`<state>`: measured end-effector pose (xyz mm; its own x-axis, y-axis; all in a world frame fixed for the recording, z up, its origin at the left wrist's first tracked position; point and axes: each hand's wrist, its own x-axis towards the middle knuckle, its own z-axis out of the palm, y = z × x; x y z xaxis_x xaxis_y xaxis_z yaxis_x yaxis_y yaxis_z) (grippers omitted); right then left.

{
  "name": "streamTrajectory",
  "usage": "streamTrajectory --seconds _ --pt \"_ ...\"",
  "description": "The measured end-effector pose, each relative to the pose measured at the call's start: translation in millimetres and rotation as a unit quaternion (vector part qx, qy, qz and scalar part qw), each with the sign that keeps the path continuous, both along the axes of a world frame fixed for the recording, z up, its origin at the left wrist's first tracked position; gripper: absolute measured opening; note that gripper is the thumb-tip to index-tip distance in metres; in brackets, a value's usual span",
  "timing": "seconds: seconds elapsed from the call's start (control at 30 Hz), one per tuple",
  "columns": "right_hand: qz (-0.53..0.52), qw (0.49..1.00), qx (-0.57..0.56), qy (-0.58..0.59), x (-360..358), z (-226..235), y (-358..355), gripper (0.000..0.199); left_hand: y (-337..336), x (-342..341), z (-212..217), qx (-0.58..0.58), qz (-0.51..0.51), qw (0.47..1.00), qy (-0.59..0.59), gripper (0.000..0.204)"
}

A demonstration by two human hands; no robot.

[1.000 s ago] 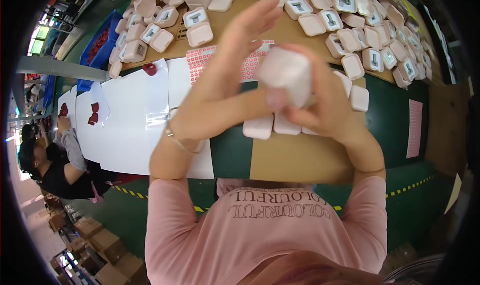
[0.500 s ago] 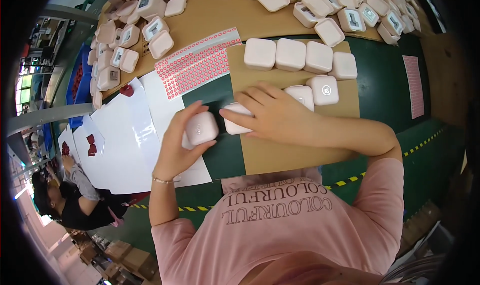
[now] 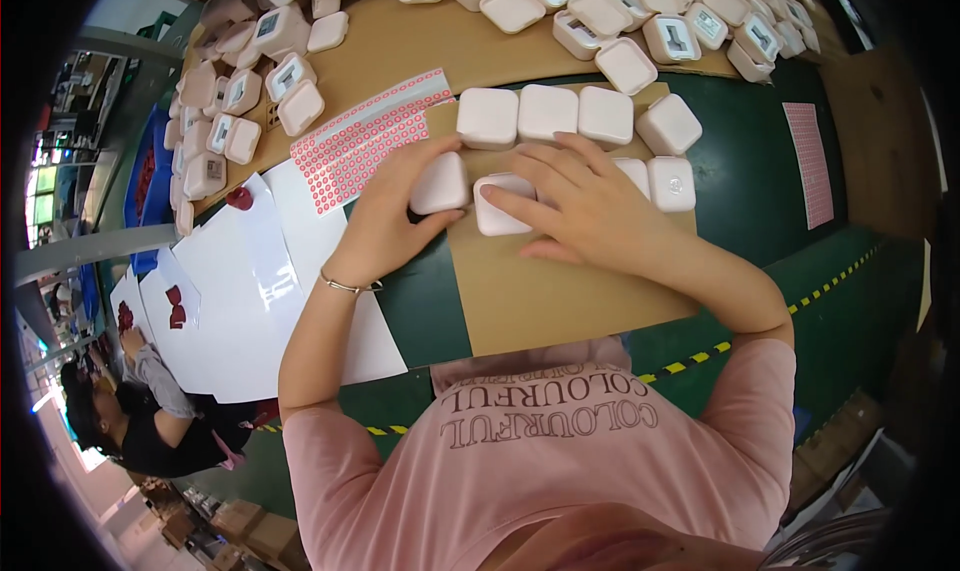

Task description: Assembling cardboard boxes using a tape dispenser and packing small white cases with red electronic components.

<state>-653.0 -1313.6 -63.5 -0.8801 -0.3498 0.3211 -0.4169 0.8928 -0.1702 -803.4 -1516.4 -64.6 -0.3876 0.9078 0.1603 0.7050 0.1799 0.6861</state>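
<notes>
My left hand curls round a small pale pink box with rounded corners, thumb on its near side and fingers on its far side. Just right of it, my right hand lies over a second pale pink box, its fingers gripping the top and hiding part of it. Both boxes rest at the left part of a brown cardboard sheet. Beyond them stands a row of similar boxes; its rightmost box sits turned askew. Right of my right hand is another box with a round mark on top.
Pink-dotted sticker sheets lie left of the cardboard, with white paper nearer. Many open pink boxes crowd the far side. A blue bin stands at left. Another person works at far left.
Both hands have moved away from me with their boxes, up to the row. The rightmost box of the far row has turned askew.
</notes>
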Motion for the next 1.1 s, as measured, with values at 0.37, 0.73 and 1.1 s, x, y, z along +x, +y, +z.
streamTrajectory --seconds 0.37,0.73,1.1 --pt "-0.231 0.946 -0.184 -0.134 38.3 26.1 126.1 0.041 28.7 -39.2 2.0 -0.001 0.066 0.997 0.029 0.068" --pt "-0.351 0.908 -0.208 -0.097 30.9 -3.4 108.1 0.046 64.1 -20.4 -10.2 0.048 -0.017 0.971 0.232 0.056" --pt "-0.435 0.881 -0.148 -0.113 6.3 4.8 107.2 0.063 73.9 -24.3 -19.4 0.026 0.049 0.963 0.264 0.055"
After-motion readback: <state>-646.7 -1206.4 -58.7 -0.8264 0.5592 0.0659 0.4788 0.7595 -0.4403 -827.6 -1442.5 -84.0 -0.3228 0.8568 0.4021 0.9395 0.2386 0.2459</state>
